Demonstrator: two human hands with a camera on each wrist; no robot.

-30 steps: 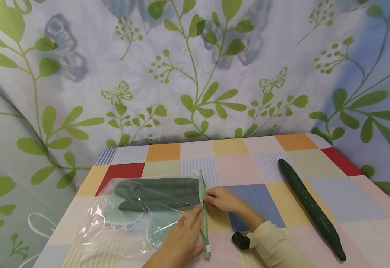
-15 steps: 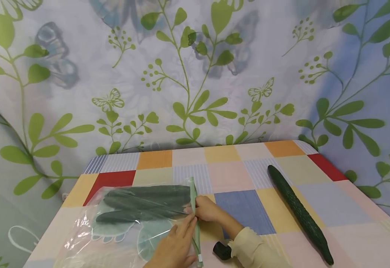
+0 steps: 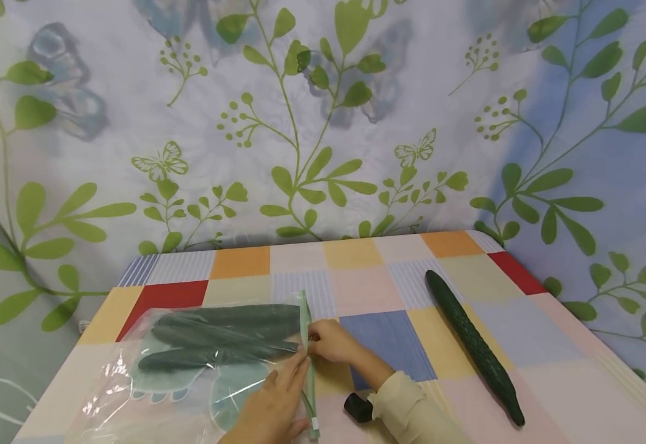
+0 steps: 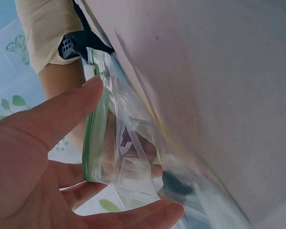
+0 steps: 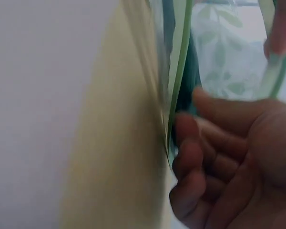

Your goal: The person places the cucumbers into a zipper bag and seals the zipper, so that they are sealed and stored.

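Note:
A clear zip bag (image 3: 114,394) with a green zip strip (image 3: 303,320) lies flat, its mouth to the right. Long dark green cucumbers (image 3: 234,317) lie side by side inside it. My left hand (image 3: 273,394) holds the near side of the mouth, its thumb (image 4: 93,88) on the strip in the left wrist view. My right hand (image 3: 331,342) is at the mouth with curled fingers, thumb and index finger at the end of a cucumber (image 5: 187,90). The right wrist view is blurred there, and the strip partly hides that end.
Another cucumber (image 3: 472,345) lies slanting on the patchwork tablecloth (image 3: 384,345) to the right. A small black device (image 3: 358,407) sits at my right wrist by the sleeve. Behind the table hangs a leaf-print curtain (image 3: 323,123).
The nearer cucumber in the bag has slid left, deeper inside, with my right fingers following to the mouth. My left hand keeps its hold. The head view has shifted, moving the whole scene left.

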